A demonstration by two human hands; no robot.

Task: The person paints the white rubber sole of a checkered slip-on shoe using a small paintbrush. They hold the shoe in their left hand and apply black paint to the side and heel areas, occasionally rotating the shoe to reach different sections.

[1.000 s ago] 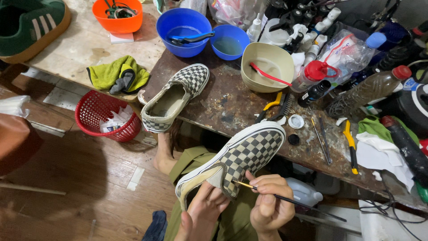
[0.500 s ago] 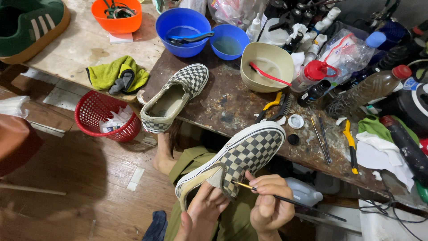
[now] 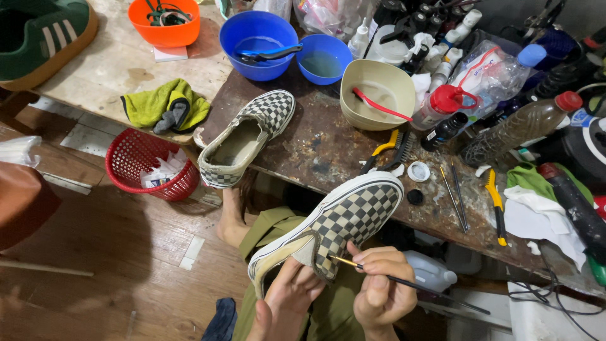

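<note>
Fingers of the left hand (image 3: 287,303) grip the checkered slip-on shoe (image 3: 334,227) over the lap just as half a second ago, while the right hand (image 3: 379,287) pinches a thin brush (image 3: 404,282) (tip at the elastic gusset), barely shifted, so painting continues.

A clear plastic bag (image 3: 489,69) with red markings lies at the back of the surface (image 3: 328,148), right of the beige bowl. Before it stand a red-capped bottle (image 3: 439,107) with a pale label and a small dark bottle (image 3: 445,129) with a white label. Another clear bag (image 3: 328,16) sits behind the blue bowls.
</note>
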